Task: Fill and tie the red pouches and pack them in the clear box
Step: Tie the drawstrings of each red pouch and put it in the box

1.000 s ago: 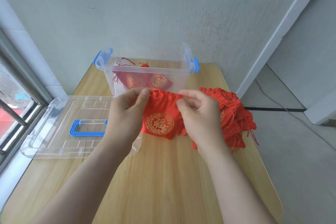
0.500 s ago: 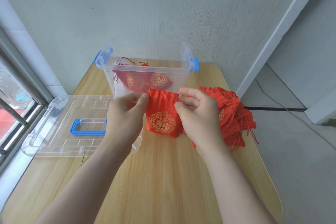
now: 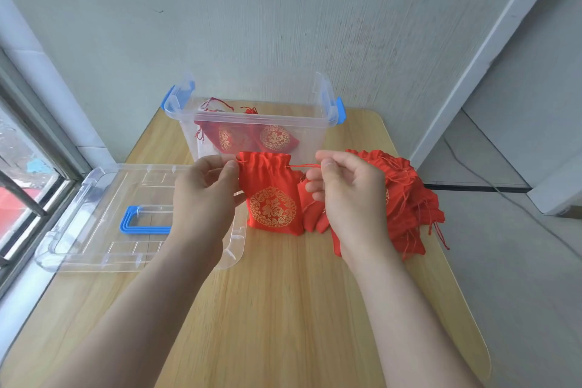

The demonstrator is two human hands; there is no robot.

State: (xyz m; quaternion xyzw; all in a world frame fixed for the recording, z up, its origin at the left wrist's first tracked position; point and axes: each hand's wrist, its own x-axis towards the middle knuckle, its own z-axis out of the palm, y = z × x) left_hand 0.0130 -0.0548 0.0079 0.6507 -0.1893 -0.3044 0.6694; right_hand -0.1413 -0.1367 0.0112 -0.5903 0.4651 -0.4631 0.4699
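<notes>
A red pouch (image 3: 271,195) with a gold round emblem hangs upright between my hands, its mouth gathered. My left hand (image 3: 206,195) pinches the pouch's top left corner. My right hand (image 3: 349,195) pinches the red drawstring (image 3: 304,166), which runs taut from the pouch's mouth to my fingertips. Behind them stands the clear box (image 3: 252,123) with blue latches, and two red pouches (image 3: 274,137) lie inside it. A pile of flat red pouches (image 3: 406,198) lies on the table to the right, partly hidden by my right hand.
The box's clear lid (image 3: 104,214) with a blue handle lies flat on the wooden table (image 3: 283,309) at the left, reaching the window frame (image 3: 34,173). A wall stands close behind the box. The table's right edge drops to the floor.
My hands have drawn apart. The right hand pulled the drawstring out to the right, and the pouch's mouth has gathered narrower.
</notes>
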